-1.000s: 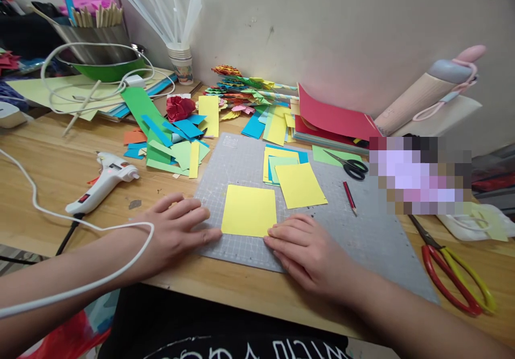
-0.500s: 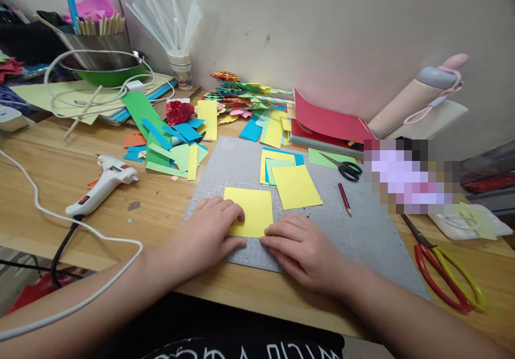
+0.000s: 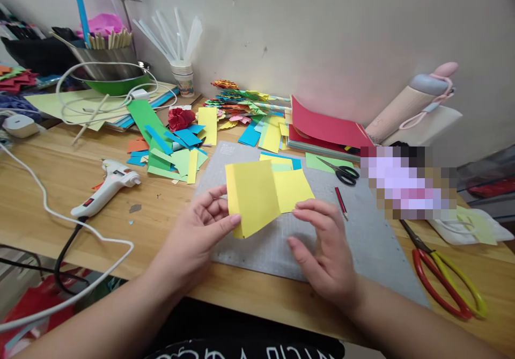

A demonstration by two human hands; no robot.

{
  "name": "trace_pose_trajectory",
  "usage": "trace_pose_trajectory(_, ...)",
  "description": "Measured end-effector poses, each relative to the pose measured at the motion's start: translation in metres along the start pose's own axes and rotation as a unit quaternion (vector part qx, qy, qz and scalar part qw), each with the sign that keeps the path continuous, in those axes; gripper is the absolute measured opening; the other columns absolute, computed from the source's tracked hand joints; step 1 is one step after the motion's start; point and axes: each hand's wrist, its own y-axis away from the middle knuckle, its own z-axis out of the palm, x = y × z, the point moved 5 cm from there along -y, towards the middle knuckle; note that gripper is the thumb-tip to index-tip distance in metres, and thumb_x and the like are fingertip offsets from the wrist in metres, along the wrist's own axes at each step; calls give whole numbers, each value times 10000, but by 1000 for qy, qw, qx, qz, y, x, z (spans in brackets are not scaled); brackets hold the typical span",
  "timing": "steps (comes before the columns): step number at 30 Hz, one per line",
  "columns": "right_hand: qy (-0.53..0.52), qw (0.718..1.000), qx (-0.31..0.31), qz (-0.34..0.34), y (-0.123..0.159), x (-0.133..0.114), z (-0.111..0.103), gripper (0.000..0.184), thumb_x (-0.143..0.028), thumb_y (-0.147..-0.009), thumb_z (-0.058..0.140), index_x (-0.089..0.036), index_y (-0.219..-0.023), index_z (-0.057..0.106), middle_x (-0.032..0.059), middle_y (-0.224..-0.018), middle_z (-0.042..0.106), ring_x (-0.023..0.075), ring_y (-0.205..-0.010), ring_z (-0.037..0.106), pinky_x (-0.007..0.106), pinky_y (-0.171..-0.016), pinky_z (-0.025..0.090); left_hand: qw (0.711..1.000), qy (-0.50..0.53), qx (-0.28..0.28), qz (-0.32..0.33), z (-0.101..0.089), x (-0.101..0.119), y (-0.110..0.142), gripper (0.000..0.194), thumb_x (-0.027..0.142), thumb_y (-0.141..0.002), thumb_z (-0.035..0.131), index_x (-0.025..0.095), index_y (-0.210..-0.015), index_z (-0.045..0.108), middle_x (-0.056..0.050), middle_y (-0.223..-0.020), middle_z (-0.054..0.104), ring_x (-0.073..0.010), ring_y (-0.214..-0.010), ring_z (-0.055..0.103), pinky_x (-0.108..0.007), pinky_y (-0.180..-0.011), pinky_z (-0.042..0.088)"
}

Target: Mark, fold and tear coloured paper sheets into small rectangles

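A yellow sheet of paper (image 3: 257, 195), with a crease near its left edge, is held up over the grey cutting mat (image 3: 257, 251). My left hand (image 3: 205, 219) pinches its left side, thumb in front and fingers behind. To the right of the sheet, my right hand (image 3: 325, 246) has its thumb and fingers apart and holds nothing. Behind the held sheet, a second yellow paper square (image 3: 295, 187) lies on the mat, partly covered from view. Black-handled scissors (image 3: 346, 175) and a dark red pencil (image 3: 341, 202) rest farther right.
A white glue gun (image 3: 107, 187) lies on the left, its cord trailing toward the table edge. Paper scraps (image 3: 177, 160) and a red paper flower (image 3: 181, 118) are behind it. Large red-and-yellow-handled scissors (image 3: 446, 284) lie at the right. A pink bottle (image 3: 406, 107) leans by the wall.
The yellow sheet has come up off the mat in my left hand and is tilted. My right hand has let go of its edge and opened, moving slightly right.
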Motion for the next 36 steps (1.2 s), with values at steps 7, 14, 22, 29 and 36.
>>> trace_pose_trajectory(7, 74, 987, -98, -103, 6, -11, 18, 429, -80, -823, 578, -214, -1223, 497, 83, -1183, 484, 234, -1081, 479, 408, -922, 419, 977, 150, 36, -147, 13, -34, 7, 196, 118, -730, 718, 111, -922, 678, -84, -995, 708, -170, -875, 660, -310, -826, 544)
trace_pose_trajectory(14, 129, 971, -107, -173, 10, -12, 22, 345, -71, -874, 542, -162, -1206, 526, 88, -1061, 620, 204, -903, 537, 356, -720, 432, 957, 174, 41, -230, 23, -56, 15, 95, 103, -771, 661, 61, -834, 720, -118, -929, 724, -169, -872, 659, -295, -902, 524)
trace_pose_trajectory(22, 130, 969, -112, -176, 5, -8, 19, 245, -94, -875, 580, -132, -1115, 603, 78, -953, 692, 190, -802, 560, 348, -663, 385, 952, 157, 6, -263, 19, -50, 22, 160, 130, -787, 645, 92, -939, 670, -128, -1058, 663, -201, -949, 625, -368, -950, 491)
trace_pose_trajectory(29, 146, 967, -128, -165, 3, -6, 18, 168, -93, -864, 575, -133, -1004, 659, 63, -889, 702, 185, -764, 556, 343, -652, 362, 947, -275, 119, 116, -27, -13, 31, 472, 294, -744, 698, 265, -1145, 450, -45, -1087, 524, -219, -1006, 540, -414, -886, 456)
trace_pose_trajectory(36, 124, 958, -215, -145, 8, -5, 31, 172, -123, -901, 507, -137, -972, 663, 60, -846, 681, 184, -768, 564, 354, -689, 353, 615, -702, -86, 350, -3, -15, 40, 213, 161, -898, 499, 257, -1068, 585, -29, -1040, 631, -213, -990, 534, -369, -851, 327)
